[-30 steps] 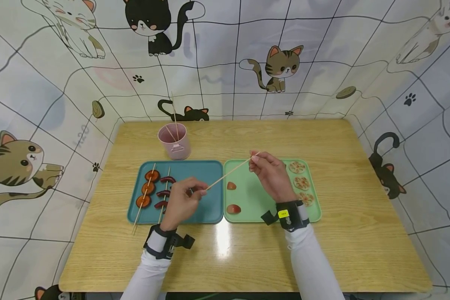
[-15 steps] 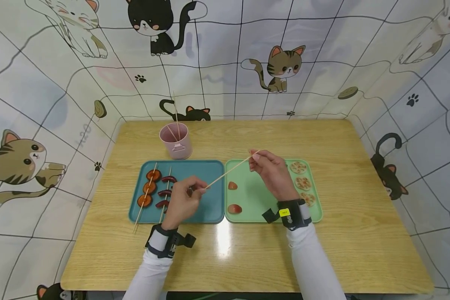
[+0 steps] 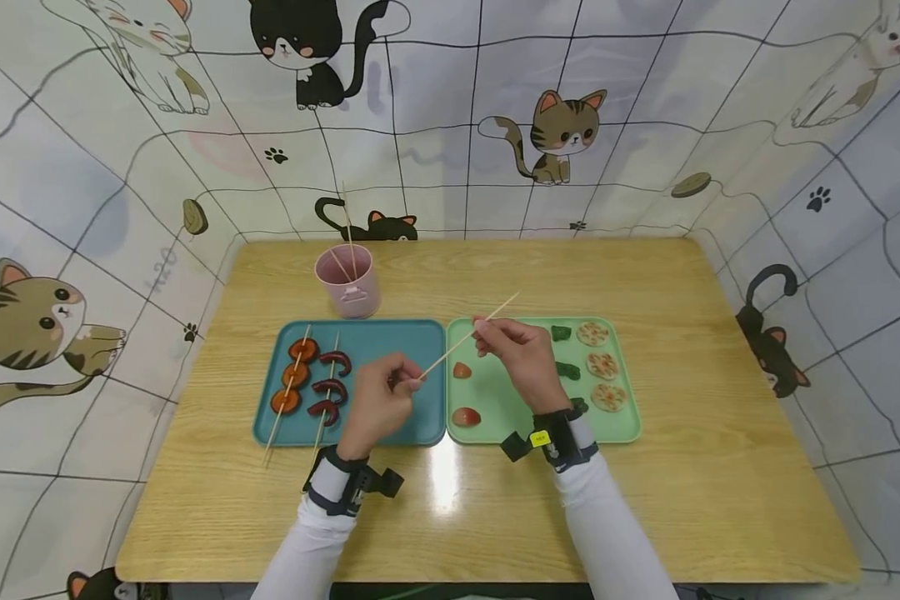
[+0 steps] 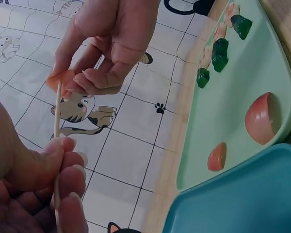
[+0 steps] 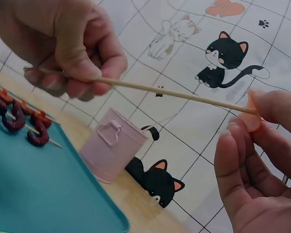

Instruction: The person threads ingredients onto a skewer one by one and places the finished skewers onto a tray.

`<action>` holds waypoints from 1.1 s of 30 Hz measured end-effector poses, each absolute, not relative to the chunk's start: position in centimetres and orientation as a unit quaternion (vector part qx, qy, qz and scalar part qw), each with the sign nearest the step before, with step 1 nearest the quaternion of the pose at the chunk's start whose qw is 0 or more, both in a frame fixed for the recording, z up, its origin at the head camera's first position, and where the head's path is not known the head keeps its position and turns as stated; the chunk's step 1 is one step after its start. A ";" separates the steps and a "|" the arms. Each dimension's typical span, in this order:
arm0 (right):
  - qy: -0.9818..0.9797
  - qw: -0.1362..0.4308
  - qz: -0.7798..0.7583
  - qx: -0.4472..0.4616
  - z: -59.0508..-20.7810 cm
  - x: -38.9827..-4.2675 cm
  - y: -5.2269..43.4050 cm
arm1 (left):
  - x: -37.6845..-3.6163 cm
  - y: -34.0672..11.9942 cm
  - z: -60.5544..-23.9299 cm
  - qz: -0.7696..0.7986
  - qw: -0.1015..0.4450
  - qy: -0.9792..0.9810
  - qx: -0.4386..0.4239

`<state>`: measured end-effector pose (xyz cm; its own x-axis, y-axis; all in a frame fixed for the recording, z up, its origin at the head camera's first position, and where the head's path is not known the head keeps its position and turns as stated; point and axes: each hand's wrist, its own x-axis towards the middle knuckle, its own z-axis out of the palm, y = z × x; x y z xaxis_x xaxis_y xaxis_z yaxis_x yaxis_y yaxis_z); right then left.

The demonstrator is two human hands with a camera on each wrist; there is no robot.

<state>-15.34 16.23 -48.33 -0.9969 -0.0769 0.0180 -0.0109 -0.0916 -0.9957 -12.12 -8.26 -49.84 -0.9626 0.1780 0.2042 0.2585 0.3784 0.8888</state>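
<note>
Wooden tabletop point(image 3: 645, 517) filled the lower part of the head view, and two white sleeves were seen rising from the bottom edge onto it. Just above them, the left hand point(image 3: 378, 404) was clenched round the lower end of a thin bamboo skewer point(image 3: 465, 337), apparently so that the stick was kept steady and slanted up toward the right of the frame. The right hand point(image 3: 521, 358) was seen pinching a small pink-orange piece point(image 5: 250, 116) on the skewer's upper part; in the right wrist view the stick was shown running into that piece between thumb and fingertips, seemingly so that it could be pushed along the shaft. Both hands were held above the seam between two trays. Under the left hand lay a teal tray point(image 3: 412, 417), on which two finished skewers had been laid side by side at its left: one of orange rounds point(image 3: 294, 375) and one of dark red curved pieces point(image 3: 330, 387), likely parked out of the way. Under the right hand lay a green tray point(image 3: 630, 429), where two loose pink pieces point(image 3: 465, 396), some green bits point(image 3: 566, 367) and three lotus-root slices point(image 3: 603, 367) were kept sorted in columns within reach. Farther up, behind the teal tray, a pink cup point(image 3: 348, 283) holding spare sticks was set. Beyond the table, cat-patterned walls point(image 3: 555, 133) closed the scene.
</note>
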 end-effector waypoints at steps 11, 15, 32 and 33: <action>0.674 0.035 -0.738 -0.026 -49.5 -14.5 13.2 | -12.2 -7.7 -49.4 -0.539 0.041 -0.834 -0.111; 0.669 0.038 -0.742 -0.018 -50.0 -14.1 12.4 | -12.3 -7.5 -49.0 -0.543 0.036 -0.831 -0.114; 0.682 0.040 -0.730 -0.001 -51.3 -12.4 10.4 | -12.3 -7.0 -49.5 -0.537 0.045 -0.836 -0.105; 0.683 0.041 -0.730 -0.003 -51.3 -12.4 10.3 | -12.4 -7.0 -49.4 -0.539 0.043 -0.834 -0.105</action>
<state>-12.43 10.32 -51.31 -0.9966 -0.0648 -0.0513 0.0554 -0.0645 -0.9964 -12.40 -6.95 -49.41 -0.9743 0.1281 0.1851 0.2214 0.3962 0.8911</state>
